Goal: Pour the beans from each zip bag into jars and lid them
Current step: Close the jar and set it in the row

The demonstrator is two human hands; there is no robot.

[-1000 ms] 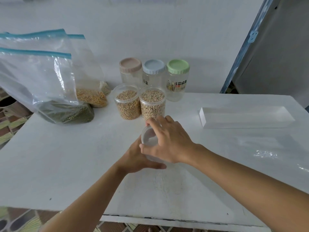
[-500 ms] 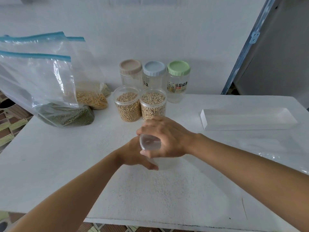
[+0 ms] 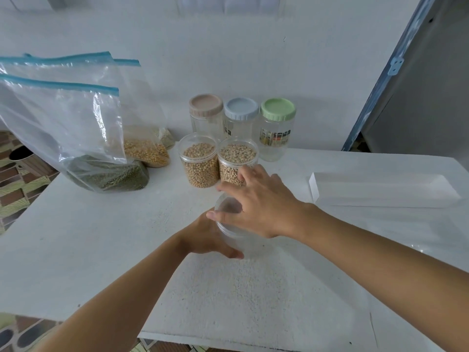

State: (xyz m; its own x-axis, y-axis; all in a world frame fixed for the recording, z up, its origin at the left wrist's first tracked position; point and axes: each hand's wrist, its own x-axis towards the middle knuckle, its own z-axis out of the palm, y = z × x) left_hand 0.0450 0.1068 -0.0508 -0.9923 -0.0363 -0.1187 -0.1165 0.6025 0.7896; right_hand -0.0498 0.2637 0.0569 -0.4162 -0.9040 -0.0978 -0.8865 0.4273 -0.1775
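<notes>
An empty clear jar (image 3: 233,240) stands mid-table. My left hand (image 3: 205,237) grips its side. My right hand (image 3: 256,207) covers its top, fingers curled round the clear lid (image 3: 225,208). Behind it stand two filled clear jars, one of yellow beans (image 3: 199,161) and one of speckled beans (image 3: 234,158). At the left, three zip bags lean together: green beans (image 3: 109,174) in front, yellow beans (image 3: 146,151) behind, and a third bag (image 3: 166,135) mostly hidden.
Three empty jars with pink (image 3: 205,107), blue (image 3: 241,110) and green (image 3: 278,110) lids stand at the wall. A white tray (image 3: 380,189) lies at the right. Flat clear plastic (image 3: 416,240) rests in front of it. The table's left edge drops to a patterned floor (image 3: 15,184).
My right hand has turned on the jar's top, fingers swinging back toward the filled jars. The left hand keeps its hold on the jar. The camera has shifted slightly.
</notes>
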